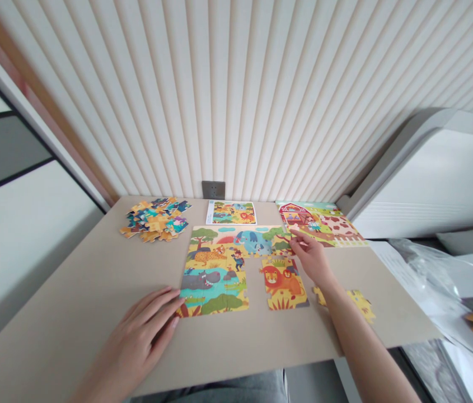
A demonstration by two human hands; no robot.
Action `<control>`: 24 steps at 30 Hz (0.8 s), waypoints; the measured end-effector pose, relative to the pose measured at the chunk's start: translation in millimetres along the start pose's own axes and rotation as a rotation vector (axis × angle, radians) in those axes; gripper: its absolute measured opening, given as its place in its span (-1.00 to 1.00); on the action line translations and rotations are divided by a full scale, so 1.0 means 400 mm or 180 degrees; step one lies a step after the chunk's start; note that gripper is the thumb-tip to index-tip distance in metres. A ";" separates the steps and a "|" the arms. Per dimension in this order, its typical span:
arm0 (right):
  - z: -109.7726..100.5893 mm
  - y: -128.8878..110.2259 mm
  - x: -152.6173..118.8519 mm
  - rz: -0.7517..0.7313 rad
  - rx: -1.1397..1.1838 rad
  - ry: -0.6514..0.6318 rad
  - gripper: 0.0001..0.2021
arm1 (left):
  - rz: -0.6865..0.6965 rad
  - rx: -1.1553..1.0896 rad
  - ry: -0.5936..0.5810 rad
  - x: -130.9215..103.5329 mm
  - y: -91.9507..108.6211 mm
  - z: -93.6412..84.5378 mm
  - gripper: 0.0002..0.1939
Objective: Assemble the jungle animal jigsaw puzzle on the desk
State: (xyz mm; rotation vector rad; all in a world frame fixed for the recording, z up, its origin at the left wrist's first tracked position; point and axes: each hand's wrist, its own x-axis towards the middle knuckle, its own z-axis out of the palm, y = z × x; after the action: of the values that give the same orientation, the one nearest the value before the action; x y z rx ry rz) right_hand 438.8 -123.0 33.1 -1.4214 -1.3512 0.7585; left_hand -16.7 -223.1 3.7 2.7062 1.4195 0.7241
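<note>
A partly joined jigsaw puzzle (215, 280) with a hippo, a leopard and an elephant lies flat on the table. My left hand (144, 322) rests palm down, fingers stretched out, its fingertips at the puzzle's lower left corner. At the upper right, my right hand (309, 254) grips a puzzle piece (282, 244) showing a tree, by its right edge; the piece lies against the elephant section. Below it is a separate joined lion section (284, 284), with a gap between it and the hippo part. Loose yellow pieces (360, 305) lie by my right forearm, which partly hides them.
A reference picture card (235, 213) lies behind the puzzle. A pile of loose pieces (156, 219) sits at the back left. The farm puzzle (324, 224) lies at the back right. Beyond the table's right edge are papers and clear plastic wrap (427, 266).
</note>
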 end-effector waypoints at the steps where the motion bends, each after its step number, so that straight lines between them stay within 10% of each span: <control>1: -0.008 0.007 0.004 0.0007 0.0005 0.0075 -0.41 | 0.0010 0.0007 0.0000 0.000 0.000 0.000 -0.61; 24: -0.047 0.030 0.025 0.0103 -0.0004 0.0507 -0.41 | 0.0031 0.0056 -0.0053 -0.006 -0.008 0.008 -0.58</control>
State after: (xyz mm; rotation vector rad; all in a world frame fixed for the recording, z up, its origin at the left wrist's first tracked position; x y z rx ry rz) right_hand 462.0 -116.2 29.6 -1.4758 -1.2089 0.6508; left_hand -19.1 -222.5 -0.8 2.7275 1.4172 0.6910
